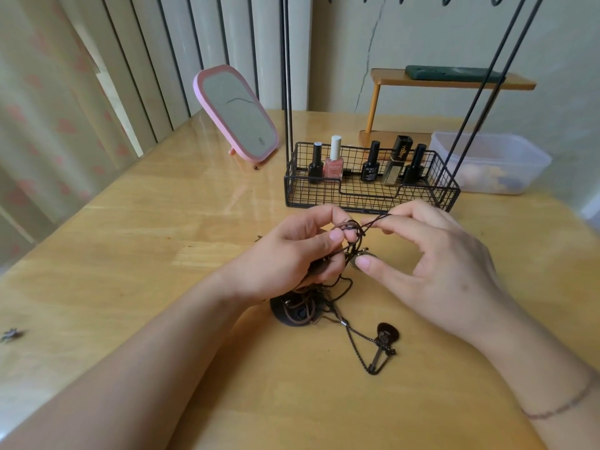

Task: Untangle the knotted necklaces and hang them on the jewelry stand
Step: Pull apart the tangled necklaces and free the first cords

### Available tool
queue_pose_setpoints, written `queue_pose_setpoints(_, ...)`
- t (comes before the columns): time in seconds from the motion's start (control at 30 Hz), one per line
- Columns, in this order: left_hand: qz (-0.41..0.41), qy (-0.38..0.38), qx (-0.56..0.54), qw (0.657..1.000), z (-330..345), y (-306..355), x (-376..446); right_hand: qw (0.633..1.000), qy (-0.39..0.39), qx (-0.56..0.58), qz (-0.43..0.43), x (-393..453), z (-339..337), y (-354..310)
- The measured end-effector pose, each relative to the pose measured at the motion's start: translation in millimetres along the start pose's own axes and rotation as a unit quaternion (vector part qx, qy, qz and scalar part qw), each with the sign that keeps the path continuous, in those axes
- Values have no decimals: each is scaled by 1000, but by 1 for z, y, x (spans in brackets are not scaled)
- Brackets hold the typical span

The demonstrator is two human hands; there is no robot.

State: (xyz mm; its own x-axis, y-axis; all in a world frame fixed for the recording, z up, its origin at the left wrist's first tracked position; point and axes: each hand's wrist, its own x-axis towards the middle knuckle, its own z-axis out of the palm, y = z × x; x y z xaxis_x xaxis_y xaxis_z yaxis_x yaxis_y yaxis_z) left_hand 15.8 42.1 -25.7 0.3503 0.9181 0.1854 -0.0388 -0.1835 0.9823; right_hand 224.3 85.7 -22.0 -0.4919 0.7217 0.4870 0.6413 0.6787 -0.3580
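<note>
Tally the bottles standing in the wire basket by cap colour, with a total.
Black cap: 4, three black bottles and one gold-bodied bottle
White cap: 1, the pink polish bottle
Total: 5 bottles in the wire basket

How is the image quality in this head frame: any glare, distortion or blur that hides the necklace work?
Head view: soft daylight; mild glare on the table behind the hands; wide-angle bending bows the jewelry stand rods and curtain lines; edges look soft. The knotted necklaces between left hand and right hand stay readable, though single cords blur together.
</note>
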Motion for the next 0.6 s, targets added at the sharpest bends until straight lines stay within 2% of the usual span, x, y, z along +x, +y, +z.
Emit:
queue_pose_setpoints(0.33,0,-29,2,1000,-2,6,-2,992,-11,128,7,2,13,3)
queue_pose_setpoints(0.5,-1,7,-29,1000,-4,9,-3,989,-12,144,-6,5,9,1)
queue_pose_setpoints(0.6,5,49,39,998,-6,8,-4,984,-52,173,-6,5,8,3)
